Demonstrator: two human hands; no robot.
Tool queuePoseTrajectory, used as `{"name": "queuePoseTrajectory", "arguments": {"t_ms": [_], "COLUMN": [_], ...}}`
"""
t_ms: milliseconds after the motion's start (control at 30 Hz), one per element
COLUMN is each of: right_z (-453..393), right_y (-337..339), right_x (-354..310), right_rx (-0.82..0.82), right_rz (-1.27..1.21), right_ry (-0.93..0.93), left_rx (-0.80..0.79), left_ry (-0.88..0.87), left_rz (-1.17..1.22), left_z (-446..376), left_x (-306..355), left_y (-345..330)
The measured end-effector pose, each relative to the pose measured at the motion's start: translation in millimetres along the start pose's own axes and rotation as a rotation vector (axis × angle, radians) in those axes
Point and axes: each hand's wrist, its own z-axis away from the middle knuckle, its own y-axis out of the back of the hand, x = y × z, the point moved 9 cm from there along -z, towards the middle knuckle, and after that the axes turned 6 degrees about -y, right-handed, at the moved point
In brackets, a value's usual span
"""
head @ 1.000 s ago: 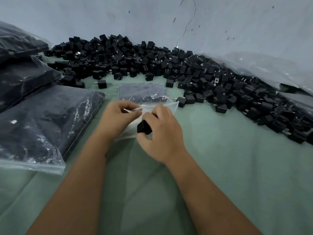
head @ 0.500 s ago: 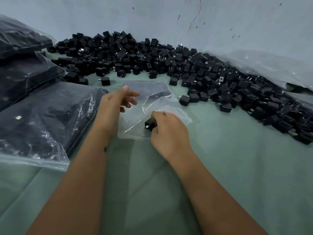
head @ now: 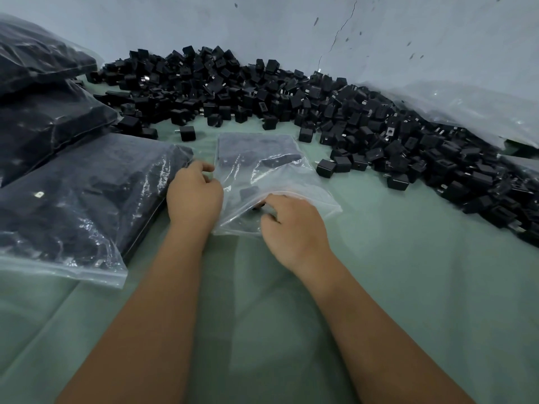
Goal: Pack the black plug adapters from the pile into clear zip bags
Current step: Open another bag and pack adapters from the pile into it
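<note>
Two bare hands work one clear, glossy plastic zip bag [head: 280,176] on the pale green cloth worktop [head: 408,287]. Left hand [head: 194,193]: grip closed on the bag's left edge. Right hand [head: 293,225]: grip pinching the mouth, one black cubic plug adapter [head: 249,193] inside. Three filled bags [head: 78,199] lie left. Beyond, the uncounted adapter pile [head: 291,97].

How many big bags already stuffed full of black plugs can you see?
3, all on the left: the nearest full bag beside the left hand, a second bag behind it, and a third bag farthest back. More may be hidden outside the picture.
</note>
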Motion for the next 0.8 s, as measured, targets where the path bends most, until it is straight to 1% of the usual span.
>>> {"name": "queuePoseTrajectory", "arguments": {"t_ms": [33, 100, 267, 367, 467, 533, 633, 733, 800], "right_z": [-0.2, -0.1, -2.3, -4.1, -4.7, -6.0, -13.8, -24.0, -29.0], "right_y": [-1.1, -5.6, -11.5, -18.9, -28.5, -34.7, -40.6, -43.4, -49.0], "right_x": [-1.1, -0.4, 3.8, 7.7, 3.1, -0.5, -2.5, -15.3, -24.1], "right_rx": [0.0, -0.033, -0.072, -0.123, -0.171, -0.201, -0.231, -0.193, -0.216], "right_rz": [0.007, 0.0, -0.041, 0.065, 0.19, 0.227, 0.2, 0.153, 0.121], "right_ry": [0.004, -0.012, -0.049, -0.07, -0.023, -0.001, -0.004, 0.08, 0.107], "left_rx": [0.007, 0.014, -0.052, -0.071, -0.071, -0.07, -0.073, -0.053, -0.026], "left_ry": [-0.025, -0.052, -0.012, 0.011, 0.017, 0.02, 0.017, -0.005, -0.017], "left_rz": [-0.053, -0.087, -0.042, 0.002, 0.02, 0.022, 0.008, -0.021, -0.028], "left_z": [-0.8, -1.1, -2.9, -4.2, -3.7, -3.8, -4.0, -4.0, -4.9], "left_x": [1.7, 3.5, 2.4, 0.1, -1.8, -1.6, -1.0, 2.2, 4.9], "left_y": [1.0, 2.1, -5.4, -8.0, -8.0, -7.7, -8.3, -6.8, -5.2]}}
